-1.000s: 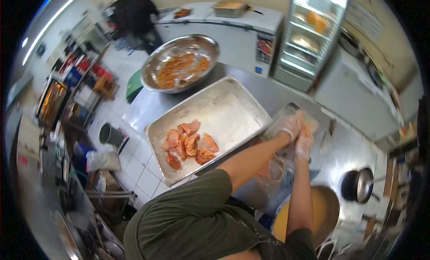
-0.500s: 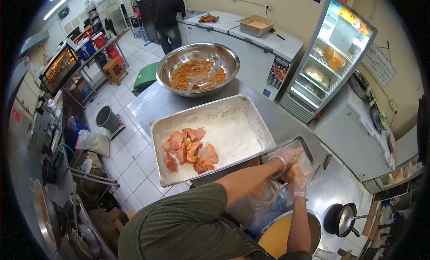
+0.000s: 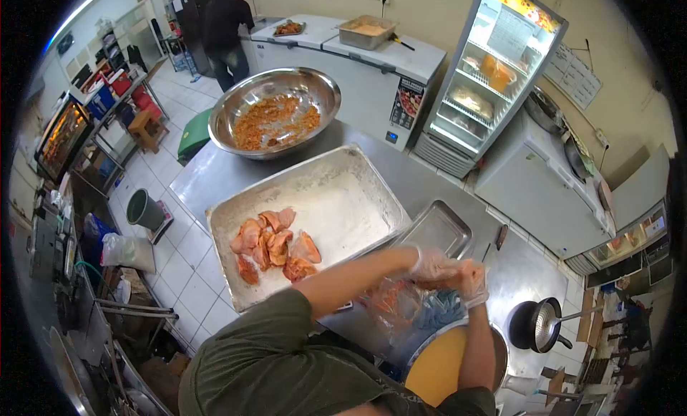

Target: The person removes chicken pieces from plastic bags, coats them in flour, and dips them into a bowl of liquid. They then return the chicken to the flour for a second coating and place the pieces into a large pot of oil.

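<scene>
My left hand [image 3: 431, 266] and my right hand [image 3: 473, 281], both in clear plastic gloves, meet above the steel table. The right hand's fingers look closed at the left hand's fingertips; whether anything lies between them is hidden. Just below them are a clear plastic bag [image 3: 390, 301] with orange-red contents and a bluish bundle [image 3: 438, 310]. Near my right forearm stands a round metal pot [image 3: 503, 351] of yellow-orange liquid [image 3: 436, 366]. Left of the hands, raw-looking marinated chicken pieces [image 3: 275, 245] rest in a large metal tray [image 3: 392, 194] dusted with white flour [image 3: 340, 208].
Behind the hands lies a small metal tray [image 3: 458, 226], with a knife [image 3: 501, 235] beside it. A steel bowl [image 3: 328, 94] of orange-brown crumbs [image 3: 275, 122] stands at the table's far end. Pans [image 3: 526, 326] sit at right. Another person [image 3: 223, 29] stands by the white freezers [image 3: 343, 72].
My hands have drawn back off the small metal tray, which now shows more fully. They remain together. The whole view has shifted, so the surroundings appear further left.
</scene>
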Tool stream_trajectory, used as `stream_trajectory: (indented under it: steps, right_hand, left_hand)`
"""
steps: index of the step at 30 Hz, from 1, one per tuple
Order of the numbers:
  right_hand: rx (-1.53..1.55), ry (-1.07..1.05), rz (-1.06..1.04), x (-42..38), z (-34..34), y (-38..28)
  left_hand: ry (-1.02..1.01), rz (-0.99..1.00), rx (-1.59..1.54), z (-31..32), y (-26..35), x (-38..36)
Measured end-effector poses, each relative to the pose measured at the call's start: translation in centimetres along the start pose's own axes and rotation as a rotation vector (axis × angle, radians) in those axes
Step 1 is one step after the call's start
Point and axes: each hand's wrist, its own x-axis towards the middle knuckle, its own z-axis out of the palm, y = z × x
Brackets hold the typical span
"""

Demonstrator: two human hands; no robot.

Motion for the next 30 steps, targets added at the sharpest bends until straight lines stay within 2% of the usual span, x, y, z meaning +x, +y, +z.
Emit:
stream_trajectory:
  steps: [2,3,4,5,7,8,9,10,12,13,14,15,16,17,18,19,21,23,24,25,27,28,30]
  right_hand:
    - [-0.158,-0.241,0.010,-0.1,-2.5,-3.1]
    - [-0.236,-0.355,0.002,0.4,-3.5,-4.2]
    - [-0.290,-0.353,-0.103,0.9,-4.2,-3.6]
    - [-0.358,-0.308,-0.075,1.4,-5.5,-3.1]
    - [-0.494,-0.215,-0.002,1.5,-9.5,-1.4]
    - [-0.549,-0.182,0.034,1.0,-13.0,1.8]
    - [-0.596,-0.152,0.076,1.0,-15.7,5.9]
    - [-0.355,-0.148,0.001,3.0,-16.1,9.1]
    - [0.089,-0.086,-0.017,1.4,-16.7,15.2]
    - [0.624,-0.169,0.179,1.7,-15.8,16.9]
    - [0.961,-0.221,0.146,2.2,-13.3,13.0]
    - [0.750,0.172,0.273,2.8,-8.6,11.0]
    - [0.677,0.188,0.307,3.2,-6.7,9.8]
    - [0.614,0.187,0.332,4.2,-5.3,8.6]
    - [0.560,0.182,0.364,4.2,-3.9,7.3]
    - [0.459,0.055,0.359,3.5,-3.0,5.6]
    - [0.253,-0.197,0.354,2.0,-2.8,0.8]
    - [-0.181,-0.263,-0.043,0.6,-1.9,-4.2]
    - [-0.399,-0.288,-0.255,0.2,-1.7,-5.2]
    - [-0.418,-0.417,-0.224,-0.6,-1.7,-4.1]
    - [-0.444,-0.680,-0.156,-2.3,-1.7,-2.2]
    - [-0.419,-0.688,-0.245,-3.3,-2.1,-2.0]
    - [-0.469,-0.696,-0.217,-5.1,-2.7,-2.1]
  left_hand:
    - [-0.173,-0.110,0.367,-3.7,3.1,-2.2]
    - [-0.155,-0.070,0.467,-3.7,4.3,-2.9]
    - [-0.129,-0.026,0.573,-3.9,5.4,-3.4]
    - [-0.101,0.016,0.681,-4.4,6.0,-3.9]
    - [-0.095,-0.118,1.005,-7.8,3.5,-4.1]
    - [0.064,0.012,0.825,-12.2,0.8,-7.1]
    - [0.128,0.050,0.752,-13.7,1.0,-8.4]
    - [0.190,0.093,0.679,-15.2,1.3,-9.7]
    - [0.034,0.038,0.674,-8.7,6.9,-7.4]
    - [0.040,0.079,0.672,-6.6,6.8,-6.1]
    - [0.054,0.120,0.677,-5.2,6.7,-5.3]
    - [0.083,0.154,0.691,-4.6,6.4,-4.5]
    - [0.108,0.100,0.751,-4.7,6.0,-3.5]
    - [0.222,0.113,0.729,-4.7,5.5,-2.5]
    - [0.332,0.114,0.707,-4.3,4.5,-1.6]
    - [0.435,0.110,0.684,-3.8,3.5,-0.8]
    - [0.600,0.430,0.750,-2.4,1.5,1.7]
    - [0.610,0.574,0.897,-0.3,-0.2,2.6]
    - [0.532,0.566,1.037,0.1,-0.3,2.9]
    - [0.450,0.557,1.174,0.7,-0.6,3.0]
    - [-0.010,0.148,1.245,2.3,-0.5,2.5]
    - [-0.245,-0.055,1.260,3.3,-0.3,2.0]
    - [-0.320,0.091,1.194,5.9,-3.0,0.7]
